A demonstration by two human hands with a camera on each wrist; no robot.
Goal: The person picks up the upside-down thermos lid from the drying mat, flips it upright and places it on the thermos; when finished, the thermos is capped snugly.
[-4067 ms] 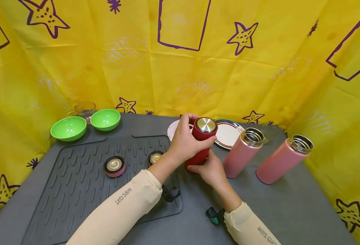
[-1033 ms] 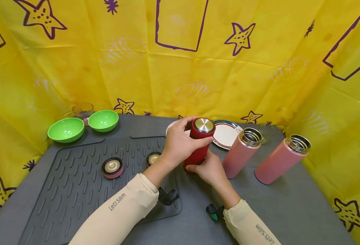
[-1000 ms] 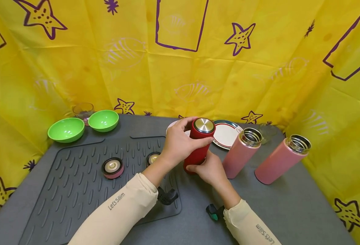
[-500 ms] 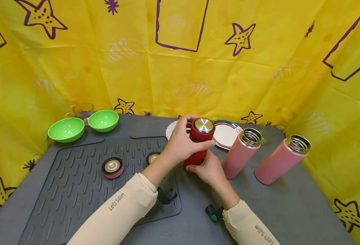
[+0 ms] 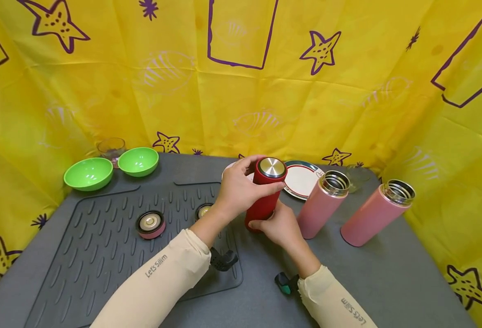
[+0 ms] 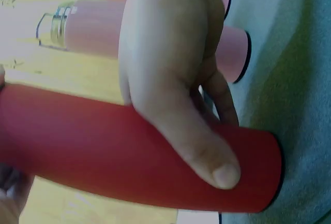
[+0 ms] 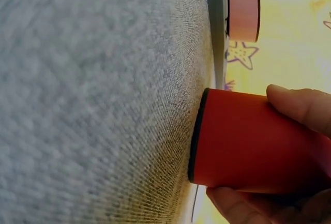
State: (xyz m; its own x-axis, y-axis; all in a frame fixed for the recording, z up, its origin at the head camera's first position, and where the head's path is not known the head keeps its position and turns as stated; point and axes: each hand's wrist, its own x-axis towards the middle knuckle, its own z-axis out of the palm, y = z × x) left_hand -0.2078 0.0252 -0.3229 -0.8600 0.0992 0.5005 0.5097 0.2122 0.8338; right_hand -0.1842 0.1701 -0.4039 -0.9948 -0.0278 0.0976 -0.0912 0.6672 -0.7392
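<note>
Both arms reach forward in cream sleeves, the left sleeve [image 5: 159, 278] crossing over the mat [image 5: 105, 255], the right sleeve [image 5: 335, 296] angled in from the opposite side. The right hand [image 5: 279, 223] wraps the lower part of the red bottle [image 5: 264, 207], thumb and fingers on opposite sides; the left hand [image 5: 238, 191] is curled round its top, thumb across the front below a steel disc. The bottle is upright, base at the grey table [image 5: 257, 282], just beyond the mat's right edge. On the mat sit a pink lid [image 5: 151, 224] and a second lid [image 5: 203, 210], partly covered by the left forearm. Two open pink bottles [image 5: 319, 209] stand to the right, the nearer one close to the right hand and overlapping a white plate [image 5: 300, 180]. The left hand hides most of a pale plate [image 5: 226, 171]. Farther left are two green bowls [image 5: 88, 174] and a glass [image 5: 111, 146], before a yellow curtain [image 5: 175, 91] printed with starfish.
</note>
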